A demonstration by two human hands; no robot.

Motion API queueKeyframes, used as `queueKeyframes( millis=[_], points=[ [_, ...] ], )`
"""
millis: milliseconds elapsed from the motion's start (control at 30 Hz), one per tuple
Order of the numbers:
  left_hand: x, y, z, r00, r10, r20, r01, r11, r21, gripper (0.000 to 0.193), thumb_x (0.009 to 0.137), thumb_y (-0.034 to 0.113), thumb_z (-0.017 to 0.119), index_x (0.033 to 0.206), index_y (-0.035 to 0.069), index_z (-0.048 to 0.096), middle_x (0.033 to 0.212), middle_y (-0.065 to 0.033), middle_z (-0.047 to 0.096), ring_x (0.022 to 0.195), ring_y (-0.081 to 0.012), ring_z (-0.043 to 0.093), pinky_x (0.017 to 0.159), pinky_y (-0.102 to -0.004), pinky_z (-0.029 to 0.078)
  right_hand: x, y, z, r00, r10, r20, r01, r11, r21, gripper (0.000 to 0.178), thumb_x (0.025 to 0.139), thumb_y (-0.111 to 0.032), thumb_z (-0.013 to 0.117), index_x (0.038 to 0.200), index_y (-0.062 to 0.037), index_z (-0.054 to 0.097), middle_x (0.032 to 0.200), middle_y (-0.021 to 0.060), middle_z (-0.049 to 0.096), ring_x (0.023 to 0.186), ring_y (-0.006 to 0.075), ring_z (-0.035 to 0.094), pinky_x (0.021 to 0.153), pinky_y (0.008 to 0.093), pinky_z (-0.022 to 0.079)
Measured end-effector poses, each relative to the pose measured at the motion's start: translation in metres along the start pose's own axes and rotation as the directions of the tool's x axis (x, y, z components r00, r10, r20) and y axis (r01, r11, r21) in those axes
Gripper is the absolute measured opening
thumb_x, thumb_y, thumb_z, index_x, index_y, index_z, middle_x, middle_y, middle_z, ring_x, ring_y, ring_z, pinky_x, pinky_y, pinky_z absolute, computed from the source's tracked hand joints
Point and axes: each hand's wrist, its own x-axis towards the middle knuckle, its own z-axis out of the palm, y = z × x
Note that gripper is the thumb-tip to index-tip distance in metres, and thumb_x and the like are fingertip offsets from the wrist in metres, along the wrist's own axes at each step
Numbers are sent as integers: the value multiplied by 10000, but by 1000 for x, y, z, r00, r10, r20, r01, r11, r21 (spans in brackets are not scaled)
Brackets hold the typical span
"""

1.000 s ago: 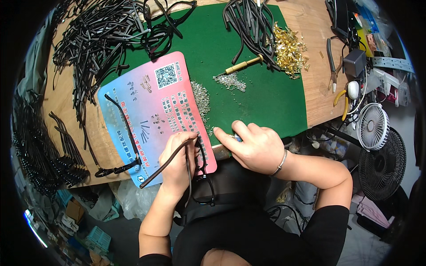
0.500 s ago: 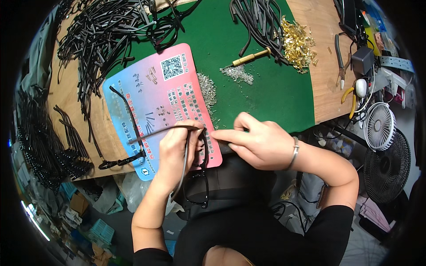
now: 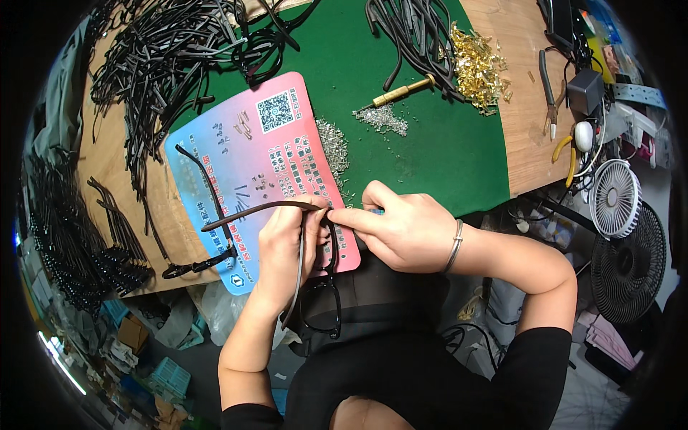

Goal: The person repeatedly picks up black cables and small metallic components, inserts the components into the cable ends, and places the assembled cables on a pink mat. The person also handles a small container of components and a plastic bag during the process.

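Observation:
My left hand [image 3: 281,247] is closed round a black eyeglass frame [image 3: 333,331], whose rim hangs below the fingers. A dark temple [image 3: 244,213] of it sticks out to the left across the fist. My right hand [image 3: 412,233] meets the left at the upper end of the frame, thumb and index finger pinched there; what lies between those fingertips is too small to make out. Under the hands is a pink-and-blue printed mat [image 3: 215,132] with small metal parts on it. A second black glasses frame [image 3: 208,264] lies over its left edge.
Silver screws [image 3: 332,150] lie beside the mat, with another small heap [image 3: 387,120] near a brass screwdriver [image 3: 401,92]. Gold parts [image 3: 480,68] and bundled dark temples [image 3: 412,43] are at the back. A large temple pile [image 3: 154,64] fills the back left; pliers [image 3: 550,100] lie right.
My right hand has moved left, and its fingertips now meet the frame at my left hand. The left hand keeps its hold with little movement.

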Motion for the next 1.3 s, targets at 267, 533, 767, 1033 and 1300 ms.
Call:
queueKeyframes(
  millis=[267,533,767,1033,1300],
  points=[
    [-1,-7,6,989,133,-58,-129,989,76,69,881,-6,533,944,-4,563,753,-72,590,566,-113,578,535,-243,485,5,3,-7,994,-96,47,101,987,-122,317,786,-137,530,1101,-106,530,831,138,491,524,296,578,493,383,508],
    [0,-6,9,980,168,-102,-156,980,120,71,845,-34,550,906,0,561,732,-113,584,519,-184,586,489,-291,471,17,11,-11,981,-172,92,188,960,-209,324,802,-161,591,1096,-44,523,774,100,474,539,244,575,438,363,466],
    [-3,-9,10,981,152,-121,-138,984,115,76,834,-32,565,905,-4,572,764,-119,600,564,-220,603,523,-305,484,15,12,-7,975,-218,48,222,924,-313,322,802,-170,586,1098,-53,536,769,86,474,545,215,577,441,336,470],
    [44,3,0,861,304,-408,-216,944,248,138,837,-16,588,974,-27,575,802,-143,610,653,-242,606,595,-307,484,-10,-4,-16,998,-57,17,59,956,-287,431,785,-248,632,1160,-73,512,871,120,479,578,232,598,463,336,495],
    [0,6,-25,932,205,-299,-200,979,47,329,879,-72,476,1183,21,561,1007,-126,575,729,-137,590,683,-243,520,-24,-4,-33,986,164,-10,-164,978,-131,424,816,-171,577,1210,-97,438,934,167,441,677,309,595,571,401,514]
  ],
)
